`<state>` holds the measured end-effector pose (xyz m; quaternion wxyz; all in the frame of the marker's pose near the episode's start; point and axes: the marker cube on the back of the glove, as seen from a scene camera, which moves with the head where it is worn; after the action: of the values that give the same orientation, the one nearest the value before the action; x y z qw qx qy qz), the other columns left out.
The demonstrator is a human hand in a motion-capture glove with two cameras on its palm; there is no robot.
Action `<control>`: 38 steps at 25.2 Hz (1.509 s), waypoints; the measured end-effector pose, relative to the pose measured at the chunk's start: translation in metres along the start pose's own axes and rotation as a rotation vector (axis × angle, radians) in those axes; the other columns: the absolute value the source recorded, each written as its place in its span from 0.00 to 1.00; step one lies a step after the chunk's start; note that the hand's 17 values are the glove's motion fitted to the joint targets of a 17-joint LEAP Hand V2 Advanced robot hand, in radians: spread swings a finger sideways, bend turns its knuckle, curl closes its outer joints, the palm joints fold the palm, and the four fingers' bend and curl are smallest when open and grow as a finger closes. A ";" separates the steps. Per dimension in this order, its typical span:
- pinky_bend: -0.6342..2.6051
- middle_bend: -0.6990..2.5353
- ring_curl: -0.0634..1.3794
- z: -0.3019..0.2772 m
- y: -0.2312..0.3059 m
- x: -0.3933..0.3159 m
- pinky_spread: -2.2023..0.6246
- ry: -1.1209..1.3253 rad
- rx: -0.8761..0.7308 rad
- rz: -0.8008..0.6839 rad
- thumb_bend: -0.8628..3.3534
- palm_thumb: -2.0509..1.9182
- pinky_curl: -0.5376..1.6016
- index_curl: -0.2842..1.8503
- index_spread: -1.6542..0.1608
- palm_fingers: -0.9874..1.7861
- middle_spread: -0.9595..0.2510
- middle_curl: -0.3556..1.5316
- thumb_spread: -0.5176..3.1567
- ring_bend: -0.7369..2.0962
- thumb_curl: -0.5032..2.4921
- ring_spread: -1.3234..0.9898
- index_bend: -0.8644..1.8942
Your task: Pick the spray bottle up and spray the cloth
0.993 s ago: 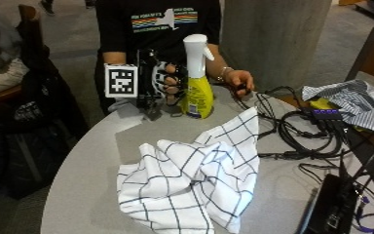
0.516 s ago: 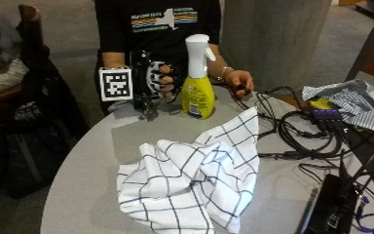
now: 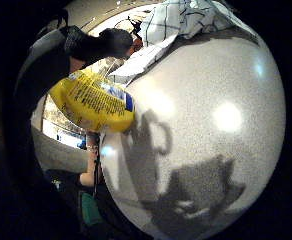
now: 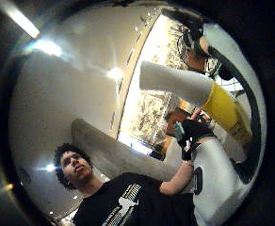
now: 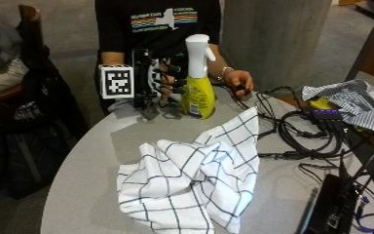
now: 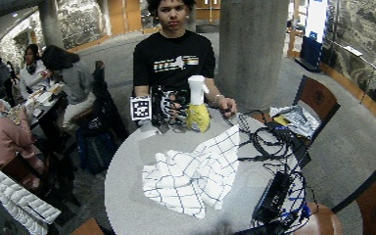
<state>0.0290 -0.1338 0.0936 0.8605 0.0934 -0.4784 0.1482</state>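
A yellow spray bottle with a white trigger head stands upright on the round grey table, at its far side. My gloved right hand is just beside it, fingers loosely curled toward the bottle's neck, not wrapped round it. Both palm views show the bottle close by: its yellow label and its white neck. A white cloth with dark checks lies crumpled in the middle of the table, in front of the bottle. The person's bare left hand rests on the table beyond the bottle.
A tangle of black cables and a dark device fill the table's right side. A striped cloth lies at the far right. A chair with a dark bag stands left of the table.
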 end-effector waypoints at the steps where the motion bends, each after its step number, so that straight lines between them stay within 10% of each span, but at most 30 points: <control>1: 0.32 0.33 0.33 0.000 0.000 0.000 0.84 0.004 -0.010 0.004 0.19 0.76 0.43 0.30 0.77 0.60 0.76 0.46 0.35 0.37 0.34 0.56 0.33; 38: 0.34 0.28 0.28 0.089 -0.072 0.019 0.90 0.106 -0.082 0.086 0.19 0.70 0.42 0.25 0.76 0.55 0.83 0.40 0.37 0.37 0.30 0.61 0.37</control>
<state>-0.0077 -0.2250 0.1554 0.8805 0.0293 -0.4416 0.1698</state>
